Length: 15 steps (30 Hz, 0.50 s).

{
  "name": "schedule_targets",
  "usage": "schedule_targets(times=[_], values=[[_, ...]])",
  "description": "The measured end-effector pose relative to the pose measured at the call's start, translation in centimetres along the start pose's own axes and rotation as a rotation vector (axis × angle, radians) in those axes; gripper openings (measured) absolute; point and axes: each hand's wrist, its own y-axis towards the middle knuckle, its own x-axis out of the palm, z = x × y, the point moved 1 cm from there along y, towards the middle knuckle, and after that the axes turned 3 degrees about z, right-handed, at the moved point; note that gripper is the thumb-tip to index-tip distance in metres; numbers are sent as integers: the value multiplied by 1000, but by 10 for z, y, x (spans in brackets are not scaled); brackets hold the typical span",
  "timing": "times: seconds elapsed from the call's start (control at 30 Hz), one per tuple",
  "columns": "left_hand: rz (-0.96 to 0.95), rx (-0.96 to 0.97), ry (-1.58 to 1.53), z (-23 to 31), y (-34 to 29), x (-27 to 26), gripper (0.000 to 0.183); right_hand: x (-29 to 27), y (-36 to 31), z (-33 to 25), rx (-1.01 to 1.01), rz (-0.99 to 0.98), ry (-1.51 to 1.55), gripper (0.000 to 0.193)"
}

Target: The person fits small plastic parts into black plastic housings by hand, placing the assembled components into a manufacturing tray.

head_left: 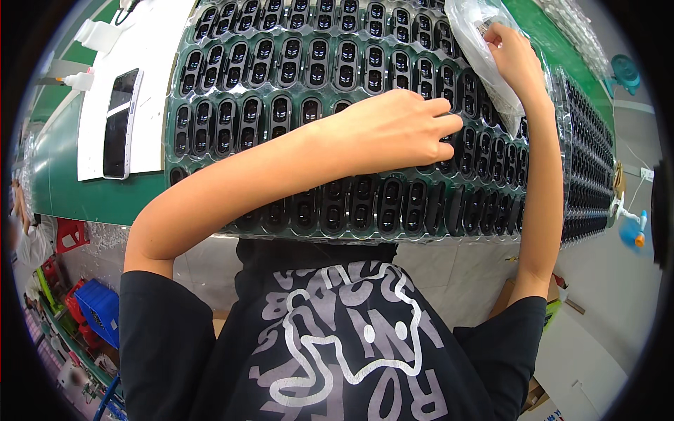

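1. Lying across the green worktop (84,189), a wide clear plastic blister tray (295,77) fills the middle of the view; its rows of oval pockets each hold a small glossy black moulded part (288,70), set upright and evenly spaced.
2. The tray's thin transparent rim catches the light along its near edge, which overhangs the worktop toward the person.
3. The left hand (397,133) reaches across the tray from the left, palm down, fingers curled together with the tips pressing into pockets right of centre; whether they pinch a part cannot be told.
4. The right hand (516,59) is farther up on the right, fingers closed on a crinkled clear plastic bag (477,49) that rests on the tray's upper right portion.
5. A second, similar tray (590,168) lies just beside the first on the right.
6. A white flat fixture with a dark rectangular panel (123,119) sits on the worktop left of the tray.
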Motion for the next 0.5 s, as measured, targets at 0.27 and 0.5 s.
schedule_targets(times=[0.27,0.5], values=[[183,-121,-104,10,-10,-22,18,-9,-8,4,96,118,248,16],[297,-624,-629,36,-37,-50,18,-24,-24,1,155,515,535,13]])
